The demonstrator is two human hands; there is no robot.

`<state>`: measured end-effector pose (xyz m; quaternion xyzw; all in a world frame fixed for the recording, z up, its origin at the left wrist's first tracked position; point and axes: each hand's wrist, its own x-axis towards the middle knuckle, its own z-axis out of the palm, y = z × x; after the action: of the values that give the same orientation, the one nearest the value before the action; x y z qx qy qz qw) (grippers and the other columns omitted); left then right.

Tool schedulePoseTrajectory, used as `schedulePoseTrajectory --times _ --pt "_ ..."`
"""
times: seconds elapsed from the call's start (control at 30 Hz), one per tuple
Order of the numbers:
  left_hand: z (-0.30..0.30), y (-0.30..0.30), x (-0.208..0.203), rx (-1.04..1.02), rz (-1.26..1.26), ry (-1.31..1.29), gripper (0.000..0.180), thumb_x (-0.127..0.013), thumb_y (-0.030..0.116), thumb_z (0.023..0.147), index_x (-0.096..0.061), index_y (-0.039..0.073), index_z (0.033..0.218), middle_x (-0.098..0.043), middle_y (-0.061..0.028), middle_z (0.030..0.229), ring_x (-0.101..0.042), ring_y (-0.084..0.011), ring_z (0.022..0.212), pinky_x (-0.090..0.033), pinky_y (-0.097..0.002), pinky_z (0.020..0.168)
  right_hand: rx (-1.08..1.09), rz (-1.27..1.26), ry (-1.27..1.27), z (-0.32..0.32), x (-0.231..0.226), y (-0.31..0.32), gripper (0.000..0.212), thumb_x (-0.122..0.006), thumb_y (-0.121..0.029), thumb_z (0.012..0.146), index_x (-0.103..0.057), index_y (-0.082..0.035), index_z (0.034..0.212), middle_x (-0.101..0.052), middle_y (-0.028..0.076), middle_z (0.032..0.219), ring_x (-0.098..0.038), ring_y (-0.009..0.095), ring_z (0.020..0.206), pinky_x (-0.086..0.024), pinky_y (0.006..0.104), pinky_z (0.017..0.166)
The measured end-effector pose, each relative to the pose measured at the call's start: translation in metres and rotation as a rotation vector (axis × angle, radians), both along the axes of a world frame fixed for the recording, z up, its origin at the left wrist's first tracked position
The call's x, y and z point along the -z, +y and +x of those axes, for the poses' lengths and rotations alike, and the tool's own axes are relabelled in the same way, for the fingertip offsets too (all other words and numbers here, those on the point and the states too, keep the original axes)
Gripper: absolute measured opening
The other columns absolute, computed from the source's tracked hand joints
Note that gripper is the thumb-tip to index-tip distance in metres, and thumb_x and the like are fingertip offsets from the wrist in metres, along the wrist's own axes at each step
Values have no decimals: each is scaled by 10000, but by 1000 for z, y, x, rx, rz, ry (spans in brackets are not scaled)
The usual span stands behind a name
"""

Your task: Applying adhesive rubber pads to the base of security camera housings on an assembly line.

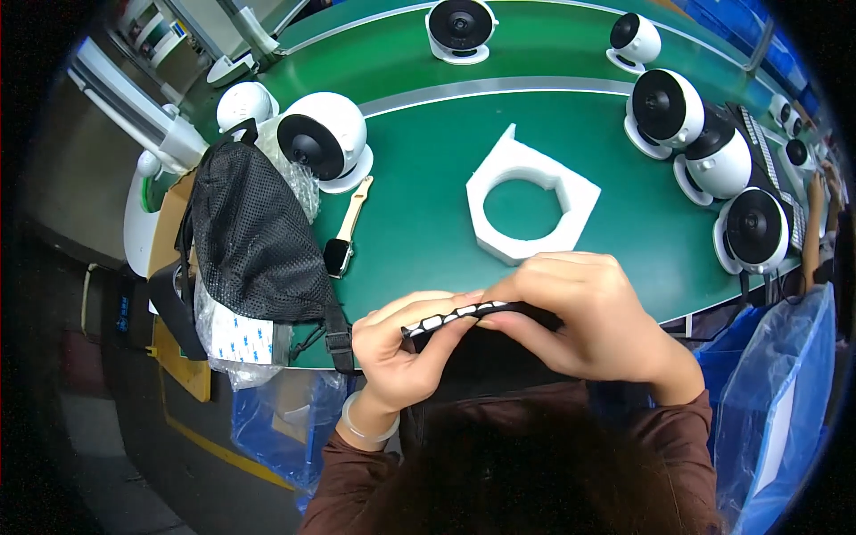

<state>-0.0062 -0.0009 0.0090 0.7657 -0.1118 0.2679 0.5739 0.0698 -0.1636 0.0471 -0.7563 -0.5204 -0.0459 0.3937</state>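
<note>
My left hand [399, 348] and my right hand [588, 312] together grip a thin black strip [464, 314] with small white squares along it, held close to my body above the table's near edge. The left fingers pinch its left end, while the right hand curls over its right part and hides it. A white foam holder [528, 198] with a round hole lies on the green table [419, 196] just beyond my hands.
Several white round camera-like devices [325, 138] stand around the table, more at the right [756, 230]. A black mesh bag [254, 236] lies at left, a smartwatch with a tan band [343, 241] beside it. Blue plastic bags [771, 401] hang at right. Another person's arm [813, 232] shows far right.
</note>
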Motion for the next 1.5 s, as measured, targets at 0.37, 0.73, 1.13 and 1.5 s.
schedulePoseTrajectory --times 0.37,0.73,1.13,1.5 --pt "8 -14 -13 99 -108 -3 186 -611 -84 649 -610 -58 833 -632 -155 828 -617 -188 772 -471 -256 702 122 157 -78 2 -2 -23 124 -651 -98 644 -554 -61 711 -510 58 630 -518 218 565 -414 298 497" --pt "7 -13 -14 -74 -28 31 110 -623 -93 634 -615 -62 739 -629 -94 690 -587 -107 607 -452 -191 573 194 230 169 3 4 -38 145 -675 -44 646 -597 -19 765 -608 67 719 -597 155 637 -483 232 535" --pt "2 -9 -10 -72 -153 -52 122 -610 -87 650 -616 -60 768 -614 -78 674 -551 -88 577 -430 -176 542 232 349 427 -4 7 -36 158 -649 -14 676 -614 -20 829 -611 53 720 -584 114 623 -479 192 529" --pt "6 0 -5 -105 -226 9 97 -623 -59 665 -612 -57 762 -593 -48 658 -507 -61 569 -387 -161 540 164 272 273 4 5 -34 203 -626 34 658 -616 20 860 -613 111 773 -580 135 658 -446 189 528"
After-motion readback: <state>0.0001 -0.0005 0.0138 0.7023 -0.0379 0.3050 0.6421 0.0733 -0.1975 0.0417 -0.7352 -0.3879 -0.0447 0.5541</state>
